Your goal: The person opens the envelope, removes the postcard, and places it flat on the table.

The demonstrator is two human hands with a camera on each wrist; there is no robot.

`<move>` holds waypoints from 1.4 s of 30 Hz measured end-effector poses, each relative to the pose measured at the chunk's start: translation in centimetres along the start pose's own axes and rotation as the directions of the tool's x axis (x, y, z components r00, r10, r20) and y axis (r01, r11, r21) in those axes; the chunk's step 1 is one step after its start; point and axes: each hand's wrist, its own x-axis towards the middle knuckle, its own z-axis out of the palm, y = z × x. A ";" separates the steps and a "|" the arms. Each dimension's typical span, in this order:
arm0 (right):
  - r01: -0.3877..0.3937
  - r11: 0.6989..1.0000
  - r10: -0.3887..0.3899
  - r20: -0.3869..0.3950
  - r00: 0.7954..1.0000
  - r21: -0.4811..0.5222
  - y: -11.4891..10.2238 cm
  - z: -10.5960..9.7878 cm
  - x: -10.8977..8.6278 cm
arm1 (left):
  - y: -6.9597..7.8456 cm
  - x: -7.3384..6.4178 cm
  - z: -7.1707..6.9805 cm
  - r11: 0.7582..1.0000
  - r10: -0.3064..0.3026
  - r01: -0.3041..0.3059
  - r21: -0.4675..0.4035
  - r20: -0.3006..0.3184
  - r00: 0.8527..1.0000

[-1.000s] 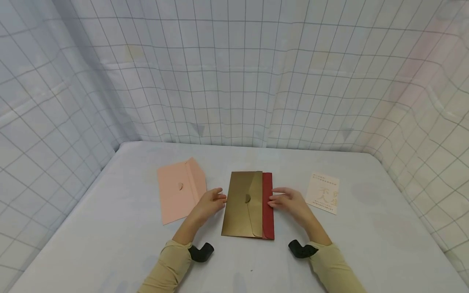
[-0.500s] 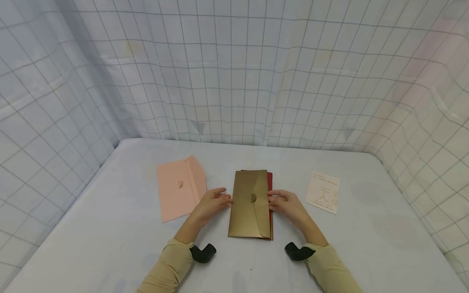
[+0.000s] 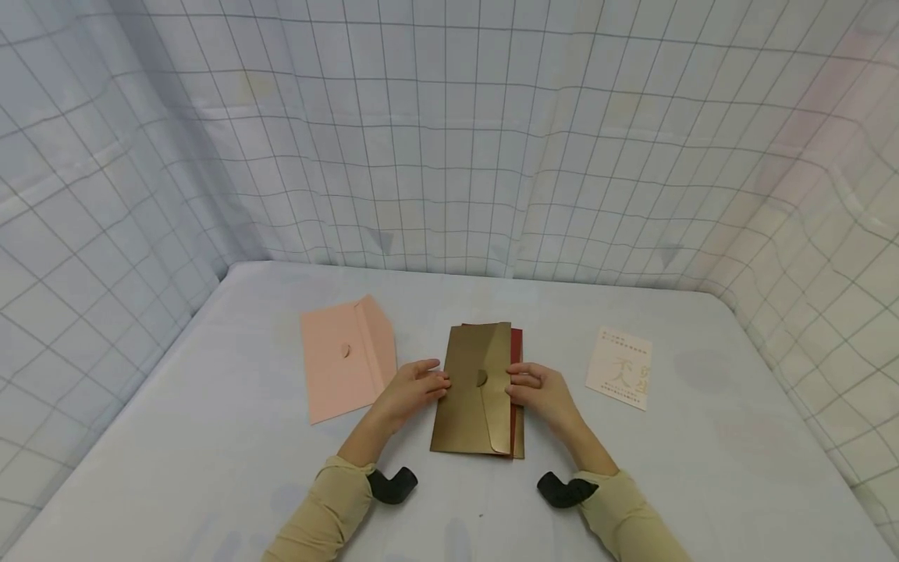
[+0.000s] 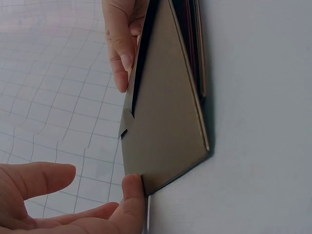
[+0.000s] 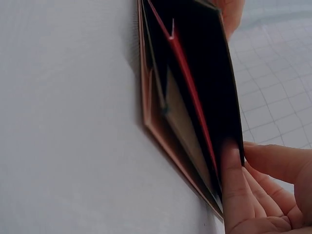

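Note:
A gold envelope (image 3: 472, 390) with a half-round tab lies on top of a small stack. Under it, a red envelope (image 3: 516, 345) shows along the right edge, with another gold-brown layer beneath. My right hand (image 3: 545, 393) pinches the top envelope's right edge between thumb and finger, and in the right wrist view that edge stands lifted over the red layer (image 5: 192, 95). On the left side, my left hand (image 3: 406, 395) touches the gold envelope's edge with its fingertips (image 4: 131, 187). Its thumb stays apart, and the fingers are fairly straight.
A pink envelope (image 3: 340, 363) with its flap unfolded lies left of the stack. To the right is a pale card (image 3: 620, 368) with gold characters. White table cloth (image 3: 225, 437) surrounds them, and a gridded curtain (image 3: 463, 156) hangs behind.
The top gold envelope has shifted right over the red one, then slightly back left with its right edge raised. My right hand has moved left along with it; the left hand has edged right.

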 end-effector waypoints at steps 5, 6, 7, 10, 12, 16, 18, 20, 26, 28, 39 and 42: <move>-0.011 1.000 0.012 -0.043 0.999 0.020 -0.2 0.3 0.0 | -0.1 0.0 0.2 0.999 0.020 -0.018 0.031 -0.042 0.999; -0.013 1.000 0.014 -0.049 0.999 0.023 -0.3 0.3 0.0 | -0.1 -0.1 0.2 0.999 0.024 -0.022 0.037 -0.055 0.998; -0.016 1.000 0.018 -0.056 0.998 0.025 -0.3 0.3 0.0 | -0.1 -0.1 0.2 0.999 0.028 -0.025 0.041 -0.066 0.997; -0.014 0.999 0.016 -0.065 0.998 0.029 -0.4 0.1 0.0 | -0.1 -0.1 0.3 0.997 0.046 -0.039 0.071 -0.093 0.995; -0.012 0.999 0.014 -0.069 0.998 0.036 -0.5 0.0 0.0 | -0.1 -0.1 0.3 0.995 0.050 -0.040 0.093 -0.107 0.993; -0.012 0.999 0.015 -0.067 0.998 0.043 -0.6 0.0 -0.1 | -0.1 -0.1 0.3 0.991 0.056 -0.041 0.129 -0.118 0.991; -0.012 0.999 0.015 -0.069 0.997 0.046 -0.6 -0.1 -0.1 | -0.2 -0.1 0.4 0.989 0.058 -0.042 0.139 -0.120 0.991; -0.009 0.999 0.012 -0.071 0.997 0.049 -0.6 -0.1 0.0 | -0.1 -0.1 0.4 0.988 0.063 -0.044 0.147 -0.123 0.990; 0.001 0.998 0.002 -0.056 0.998 0.061 -0.6 -0.2 -0.1 | -0.3 0.0 0.4 0.988 0.074 -0.053 0.148 -0.142 0.987; -0.003 0.998 0.006 -0.052 0.999 0.066 -0.6 -0.2 -0.1 | -0.3 -0.2 0.4 0.987 0.083 -0.059 0.150 -0.156 0.984; 0.011 0.995 -0.008 -0.037 0.999 0.096 -0.8 -0.1 -0.1 | 0.0 -0.1 1.0 0.991 0.126 -0.118 0.059 -0.179 0.976; 0.024 0.995 -0.020 -0.035 0.999 0.102 -0.9 -0.1 -0.2 | 0.0 -0.2 1.1 0.991 0.134 -0.134 0.016 -0.169 0.976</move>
